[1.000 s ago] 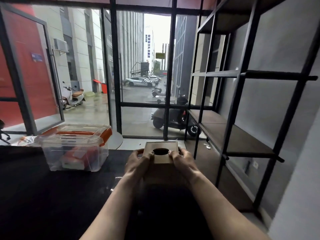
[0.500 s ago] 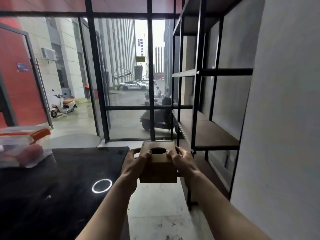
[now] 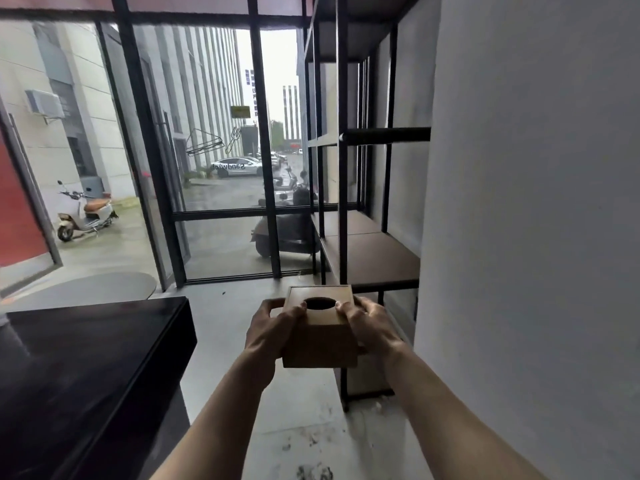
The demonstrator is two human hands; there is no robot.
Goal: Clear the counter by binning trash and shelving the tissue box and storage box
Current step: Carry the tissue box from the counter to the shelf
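Low in the centre of the frame, a brown wooden tissue box (image 3: 320,336) with an oval hole in its top is held in the air between two bare hands: the left hand (image 3: 273,332) wraps its left side with the thumb lying on the top edge, and the right hand (image 3: 372,327) clasps the right side the same way, fingers curled round the far face. The box hangs over a pale concrete floor (image 3: 298,427), smudged with dark marks toward the bottom of the frame, and touches no surface. At lower left runs the black counter (image 3: 90,358), glossy and bare in the part that shows, its corner pointing toward the middle of the frame. At right of centre stands a black metal shelf unit (image 3: 343,202) with dark brown boards; its lower board (image 3: 377,261) sits just above and beyond the box and carries nothing visible. A plain grey wall (image 3: 536,220) fills the right third of the frame. Across the upper left and centre, black-framed glass panels (image 3: 214,168) look onto a wet street with tall pale buildings, a white car, a cream scooter (image 3: 85,214) at left and a dark scooter (image 3: 284,233) parked close to the glass. A red panel edges the far left.
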